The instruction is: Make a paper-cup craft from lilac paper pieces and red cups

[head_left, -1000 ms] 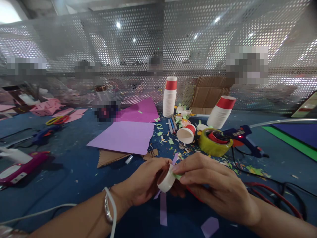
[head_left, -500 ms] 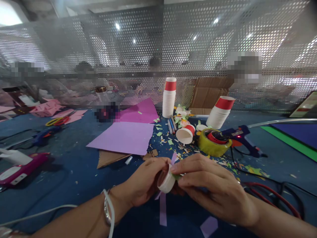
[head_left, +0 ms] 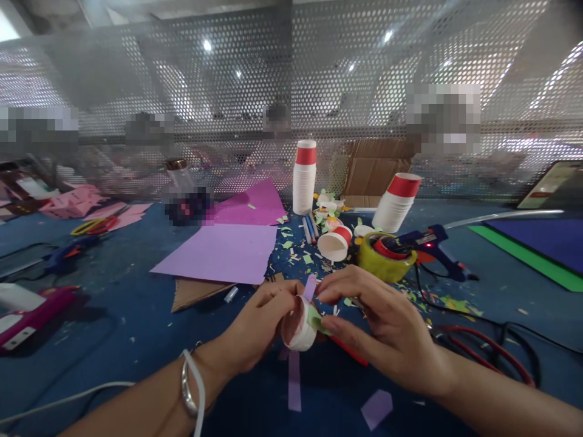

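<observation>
My left hand is closed around the cut-down end of a white paper cup, which is tilted with its pinkish-brown inside towards the left. A strip of purple paper stands up from its top, and another purple strip hangs below. A piece of light green paper sits on the cup's right side. My right hand is beside it, fingers and thumb spread, with the thumb tip close to the green paper; whether they touch I cannot tell. Under the right hand shows a red object, mostly hidden.
Two stacks of paper cups stand at the back. A glue gun rests on a yellow tape roll. Purple sheets, paper scraps, scissors and a power strip lie about. Cables run at right.
My right fingers have spread and drawn off the cup piece, baring the green paper on its side. The red object has come into sight beneath. The view has shifted slightly.
</observation>
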Demonstrator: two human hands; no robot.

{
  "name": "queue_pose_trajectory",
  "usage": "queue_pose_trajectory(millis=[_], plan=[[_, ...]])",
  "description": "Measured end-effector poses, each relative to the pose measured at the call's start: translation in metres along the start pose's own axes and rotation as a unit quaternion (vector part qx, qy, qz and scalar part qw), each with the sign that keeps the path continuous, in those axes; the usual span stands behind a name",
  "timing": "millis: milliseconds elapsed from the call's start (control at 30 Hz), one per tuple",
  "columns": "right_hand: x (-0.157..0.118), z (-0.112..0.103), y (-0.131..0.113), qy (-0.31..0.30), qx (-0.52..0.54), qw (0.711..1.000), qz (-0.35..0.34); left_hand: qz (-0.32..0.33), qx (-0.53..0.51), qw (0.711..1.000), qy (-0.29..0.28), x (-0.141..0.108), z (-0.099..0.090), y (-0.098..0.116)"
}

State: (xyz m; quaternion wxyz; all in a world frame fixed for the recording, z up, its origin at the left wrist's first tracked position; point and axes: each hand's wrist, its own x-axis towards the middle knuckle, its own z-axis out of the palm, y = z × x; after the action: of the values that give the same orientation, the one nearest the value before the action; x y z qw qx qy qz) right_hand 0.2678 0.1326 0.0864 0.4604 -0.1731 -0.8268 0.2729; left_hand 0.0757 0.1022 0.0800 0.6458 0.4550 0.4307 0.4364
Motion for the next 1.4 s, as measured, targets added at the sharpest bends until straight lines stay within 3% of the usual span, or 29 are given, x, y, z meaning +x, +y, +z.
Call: queue_pose_trajectory(millis=[200,400,700,800,967,1067,1167,1300,1400], plan=[[-0.001,0.000,0.002,-0.027,0.004,0.999,0.031,0.045,0.052,0.997,0.017,0.003,-0.004,-0.004],[-0.003,0.003,0.003,-0.036,0.103,0.987,0.119,0.078,0.104,0.991,0.028,-0.001,-0.005,-0.001],[0.006,0.005,0.001,-0.054,0.318,0.911,0.258,0.089,0.134,0.987,0.014,-0.003,-0.003,0.004],[0.006,0.005,0.002,-0.061,0.341,0.899,0.269,0.091,0.156,0.983,0.014,-0.004,-0.003,0.006],[0.005,0.005,0.002,-0.066,0.329,0.904,0.266,0.097,0.175,0.980,0.020,-0.004,-0.003,0.007],[0.007,0.004,0.002,-0.066,0.323,0.907,0.262,0.076,0.124,0.989,0.025,-0.002,-0.002,0.005],[0.009,0.002,0.003,-0.041,0.303,0.917,0.257,0.025,-0.012,0.998,0.049,0.001,0.000,0.007],[0.010,-0.001,0.008,0.013,0.226,0.943,0.243,-0.057,-0.189,0.978,0.071,0.003,0.002,0.014],[0.009,-0.002,0.011,0.017,0.145,0.962,0.231,-0.068,-0.269,0.957,0.087,0.003,-0.001,0.017]])
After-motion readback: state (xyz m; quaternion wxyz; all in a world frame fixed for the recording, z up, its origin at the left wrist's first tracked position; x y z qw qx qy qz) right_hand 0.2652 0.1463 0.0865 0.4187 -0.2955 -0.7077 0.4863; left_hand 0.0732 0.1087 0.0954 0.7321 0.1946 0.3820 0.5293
